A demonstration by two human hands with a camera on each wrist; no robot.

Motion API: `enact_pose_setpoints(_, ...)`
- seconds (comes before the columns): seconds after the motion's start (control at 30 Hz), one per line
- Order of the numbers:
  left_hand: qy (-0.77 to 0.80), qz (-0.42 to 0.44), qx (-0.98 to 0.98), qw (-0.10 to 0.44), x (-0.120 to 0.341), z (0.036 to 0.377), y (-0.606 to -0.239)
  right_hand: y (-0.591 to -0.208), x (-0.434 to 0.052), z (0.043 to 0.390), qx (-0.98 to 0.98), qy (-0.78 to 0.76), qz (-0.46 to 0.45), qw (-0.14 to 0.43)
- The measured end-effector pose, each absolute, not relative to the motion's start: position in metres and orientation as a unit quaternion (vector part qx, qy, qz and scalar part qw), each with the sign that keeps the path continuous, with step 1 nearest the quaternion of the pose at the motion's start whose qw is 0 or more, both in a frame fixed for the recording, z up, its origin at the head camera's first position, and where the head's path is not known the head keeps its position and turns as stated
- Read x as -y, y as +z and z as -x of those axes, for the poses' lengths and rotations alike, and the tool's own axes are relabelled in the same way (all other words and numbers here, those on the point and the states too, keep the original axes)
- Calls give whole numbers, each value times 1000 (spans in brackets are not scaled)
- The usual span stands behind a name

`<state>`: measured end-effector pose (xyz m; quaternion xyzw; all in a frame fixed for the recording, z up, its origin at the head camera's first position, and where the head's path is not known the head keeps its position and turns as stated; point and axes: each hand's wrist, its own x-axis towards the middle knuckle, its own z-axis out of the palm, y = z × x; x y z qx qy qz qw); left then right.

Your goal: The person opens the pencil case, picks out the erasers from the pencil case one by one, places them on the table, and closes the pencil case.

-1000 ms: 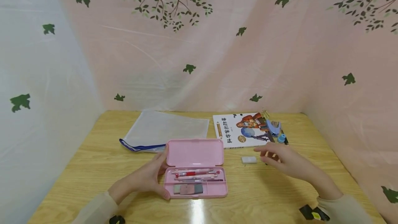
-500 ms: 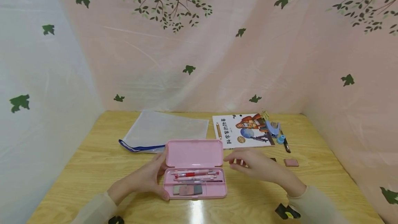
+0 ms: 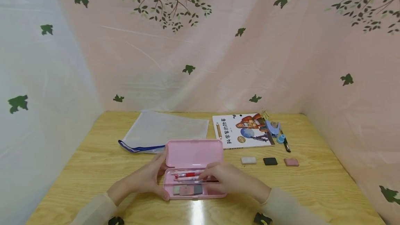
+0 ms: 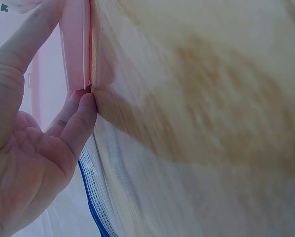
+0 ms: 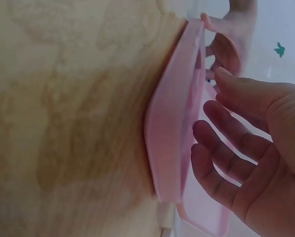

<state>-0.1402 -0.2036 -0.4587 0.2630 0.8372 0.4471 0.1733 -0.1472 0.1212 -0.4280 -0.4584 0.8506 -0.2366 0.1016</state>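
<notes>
Sitting open in the middle of the table (image 3: 93, 169): pink case (image 3: 193, 155). Holding its left side with left hand (image 3: 147, 180), fingers curled round the edge, keeping it from sliding. Reaching over the pens (image 3: 190, 175) with right hand (image 3: 225, 180), fingers loose and apart, holding nothing.

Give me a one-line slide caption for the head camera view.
Left hand steadies an open pink pencil case while the right hand reaches over its pens; three erasers lie alongside.
</notes>
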Motion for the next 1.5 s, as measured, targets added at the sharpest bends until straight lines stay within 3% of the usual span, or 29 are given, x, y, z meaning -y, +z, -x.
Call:
enact_pose_setpoints(0.4, 455, -263, -832, 178, 203, 141, -458, -437, -96, 142, -835, -222, 499, 71)
enact_pose_setpoints(0.8, 463, -282, -824, 166, 205, 140, -461, -441, -82, 130, -844, -197, 499, -2)
enact_pose_setpoints(1.2, 479, -294, -811, 163, 203, 140, -462, -442, -81, 127, -862, -202, 466, 12)
enact_pose_setpoints(1.5, 447, -283, -834, 158, 203, 139, -461, -441, -81, 127, -845, -267, 454, 89)
